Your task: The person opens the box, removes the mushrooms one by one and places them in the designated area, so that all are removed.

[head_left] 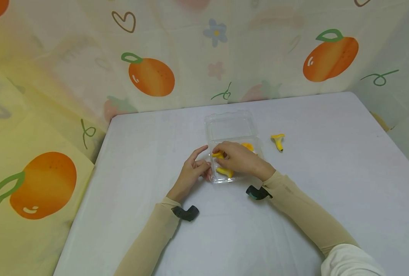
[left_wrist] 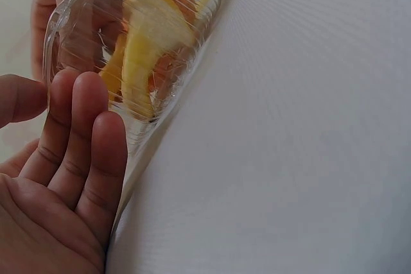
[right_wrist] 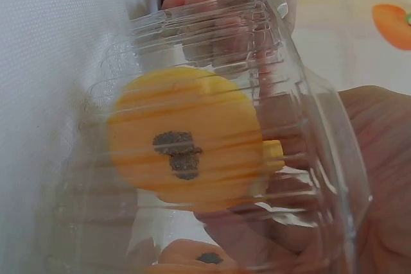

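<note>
Beige-sleeved left hand has its fingers fairly straight, just touching the left side of a see-through plastic box, lid flipped back; right hand has its fingers pinching a yellow mushroom inside; a curvy-stemmed one lies in front of that, more orangey one further right; then a loner, dark-tipped stem, right of the box; lid's near the desk's back edge, side edges well off, loads of room right.
</note>
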`<state>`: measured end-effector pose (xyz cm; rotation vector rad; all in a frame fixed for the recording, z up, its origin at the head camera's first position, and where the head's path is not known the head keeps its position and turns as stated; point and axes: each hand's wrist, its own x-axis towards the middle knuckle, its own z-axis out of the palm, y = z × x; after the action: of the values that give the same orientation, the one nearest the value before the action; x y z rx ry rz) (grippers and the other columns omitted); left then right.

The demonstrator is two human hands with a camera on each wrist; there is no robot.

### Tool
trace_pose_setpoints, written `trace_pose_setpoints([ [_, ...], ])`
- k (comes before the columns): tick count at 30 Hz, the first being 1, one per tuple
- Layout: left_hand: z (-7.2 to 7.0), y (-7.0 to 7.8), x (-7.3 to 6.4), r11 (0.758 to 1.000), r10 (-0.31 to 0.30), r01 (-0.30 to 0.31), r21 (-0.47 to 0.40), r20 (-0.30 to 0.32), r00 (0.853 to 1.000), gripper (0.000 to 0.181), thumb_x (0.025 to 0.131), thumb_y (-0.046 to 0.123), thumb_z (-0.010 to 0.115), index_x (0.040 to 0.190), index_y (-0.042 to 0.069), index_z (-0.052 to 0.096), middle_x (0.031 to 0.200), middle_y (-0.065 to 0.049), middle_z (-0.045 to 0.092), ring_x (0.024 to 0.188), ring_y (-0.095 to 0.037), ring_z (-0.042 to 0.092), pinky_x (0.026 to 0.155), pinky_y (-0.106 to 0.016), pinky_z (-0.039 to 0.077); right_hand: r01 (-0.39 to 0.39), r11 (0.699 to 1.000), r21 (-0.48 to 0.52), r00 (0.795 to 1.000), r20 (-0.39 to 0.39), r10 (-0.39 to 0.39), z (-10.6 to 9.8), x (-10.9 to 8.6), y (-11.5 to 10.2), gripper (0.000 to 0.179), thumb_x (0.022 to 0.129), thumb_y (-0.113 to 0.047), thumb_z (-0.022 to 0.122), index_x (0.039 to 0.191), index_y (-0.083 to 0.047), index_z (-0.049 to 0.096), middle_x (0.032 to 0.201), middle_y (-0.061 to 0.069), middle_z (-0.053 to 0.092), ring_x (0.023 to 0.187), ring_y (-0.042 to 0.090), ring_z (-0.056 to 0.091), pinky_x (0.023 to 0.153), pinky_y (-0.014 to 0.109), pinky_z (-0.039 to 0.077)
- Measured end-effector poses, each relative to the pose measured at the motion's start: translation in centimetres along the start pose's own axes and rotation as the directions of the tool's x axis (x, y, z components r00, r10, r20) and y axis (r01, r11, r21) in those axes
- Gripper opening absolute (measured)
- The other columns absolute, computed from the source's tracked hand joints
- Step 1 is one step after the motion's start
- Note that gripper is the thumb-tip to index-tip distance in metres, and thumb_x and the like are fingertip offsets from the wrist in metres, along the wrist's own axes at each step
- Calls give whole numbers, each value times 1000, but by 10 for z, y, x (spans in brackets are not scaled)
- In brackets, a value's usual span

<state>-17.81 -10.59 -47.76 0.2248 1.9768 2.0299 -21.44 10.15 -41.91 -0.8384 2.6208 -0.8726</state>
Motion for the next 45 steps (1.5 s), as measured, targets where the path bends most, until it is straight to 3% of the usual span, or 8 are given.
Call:
trace_pose_setpoints([
  [28, 0, 0, 0, 1000, 3, -3, 10, 2, 1000, 63, 98, 9, 58, 156, 19, 35, 70, 3, 64, 62, -14, 59, 65, -25, 53, 42, 999, 34, 999, -8, -42, -7, -1, -1, 29, 97, -6, 61, 126, -3, 65, 123, 10, 68, 106, 24, 63, 96, 39, 54],
  [45, -1, -2, 0, 1000, -1, 1, 3, 3, 1000, 62, 98, 11, 57, 155, 23, 36, 70, 2, 64, 62, -13, 59, 64, -24, 53, 43, 999, 33, 999, -19, -42, -10, -3, 0, 29, 98, -7, 62, 126, -4, 65, 124, 9, 68, 107, 25, 63, 97, 40, 54],
])
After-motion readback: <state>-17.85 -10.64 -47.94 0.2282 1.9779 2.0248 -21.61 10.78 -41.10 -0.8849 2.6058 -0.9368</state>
